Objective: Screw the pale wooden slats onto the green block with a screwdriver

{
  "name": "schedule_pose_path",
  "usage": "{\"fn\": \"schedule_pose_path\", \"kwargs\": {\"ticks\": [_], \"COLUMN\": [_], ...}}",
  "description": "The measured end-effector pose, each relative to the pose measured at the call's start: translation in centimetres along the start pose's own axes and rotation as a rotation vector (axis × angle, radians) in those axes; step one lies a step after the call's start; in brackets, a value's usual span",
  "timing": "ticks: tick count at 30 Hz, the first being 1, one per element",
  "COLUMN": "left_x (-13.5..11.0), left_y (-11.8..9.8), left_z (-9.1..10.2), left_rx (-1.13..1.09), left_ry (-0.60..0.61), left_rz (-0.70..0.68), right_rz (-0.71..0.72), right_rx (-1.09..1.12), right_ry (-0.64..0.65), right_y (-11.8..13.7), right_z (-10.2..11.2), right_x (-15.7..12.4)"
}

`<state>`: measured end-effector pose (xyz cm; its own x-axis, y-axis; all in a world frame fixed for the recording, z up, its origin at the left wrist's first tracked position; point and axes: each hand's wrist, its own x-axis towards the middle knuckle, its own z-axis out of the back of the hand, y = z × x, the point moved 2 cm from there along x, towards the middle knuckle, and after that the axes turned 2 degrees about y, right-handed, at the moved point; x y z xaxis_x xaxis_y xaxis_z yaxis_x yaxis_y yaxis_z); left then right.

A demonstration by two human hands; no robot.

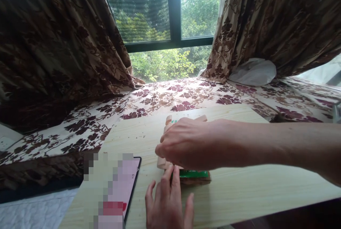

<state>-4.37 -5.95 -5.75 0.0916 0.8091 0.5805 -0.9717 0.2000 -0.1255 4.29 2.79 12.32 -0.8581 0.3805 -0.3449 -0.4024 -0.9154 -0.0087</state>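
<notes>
My right hand reaches in from the right with its fingers curled down over several pale wooden pieces. What its fingers grip is hidden beneath the hand. One wooden piece shows at its lower left, another pokes out above the knuckles, and a third slants out behind the wrist. Under them lies a flat brown block with a green printed top. From below, my left hand stretches its fingers forward, spread apart, with the fingertips at the near edge of the wooden pieces.
A dark-edged phone or tablet, partly blurred out, lies left of my left hand on the pale wooden board. Small crumbs dot the board. Beyond it are a flowered cloth, a white plastic bag, patterned curtains and a window.
</notes>
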Motion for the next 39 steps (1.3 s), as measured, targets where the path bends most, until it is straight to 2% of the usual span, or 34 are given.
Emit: {"fn": "schedule_pose_path", "kwargs": {"ticks": [1, 3, 4, 9, 11, 15, 21, 29, 39], "left_x": [0.0, -0.1, -0.2, -0.4, -0.5, -0.7, -1.1, -1.2, -0.8], "left_y": [0.0, 0.1, 0.1, 0.1, 0.1, 0.1, 0.0, 0.2, -0.5], "left_z": [-0.1, -0.2, -0.3, -0.7, -1.0, -1.7, -2.2, -2.6, -2.9], "left_rx": [0.005, 0.017, 0.023, 0.058, 0.052, 0.014, -0.053, -0.164, -0.158], "left_ry": [0.001, -0.004, -0.010, -0.037, -0.054, -0.123, -0.186, -0.188, -0.258], "left_rz": [-0.003, -0.013, -0.020, -0.032, -0.024, -0.013, 0.020, 0.038, 0.073], "right_rz": [-0.018, 0.097, 0.092, -0.128, -0.139, -0.071, -0.170, -0.127, -0.026], "right_rx": [-0.001, -0.006, -0.003, 0.126, 0.276, 0.543, 0.603, 0.606, 0.685], "right_ry": [0.015, -0.206, -0.297, -0.469, -0.514, -0.565, -0.799, -0.806, -0.804], "right_y": [-0.2, -0.6, -1.0, -2.6, -2.7, -2.2, -1.8, -2.9, -3.3], "right_z": [-0.4, -1.2, -1.8, -4.5, -5.2, -6.3, -7.6, -8.7, -8.9], "right_x": [0.1, 0.3, 0.4, 0.9, 0.9, 0.4, 0.0, 0.9, 1.6]}}
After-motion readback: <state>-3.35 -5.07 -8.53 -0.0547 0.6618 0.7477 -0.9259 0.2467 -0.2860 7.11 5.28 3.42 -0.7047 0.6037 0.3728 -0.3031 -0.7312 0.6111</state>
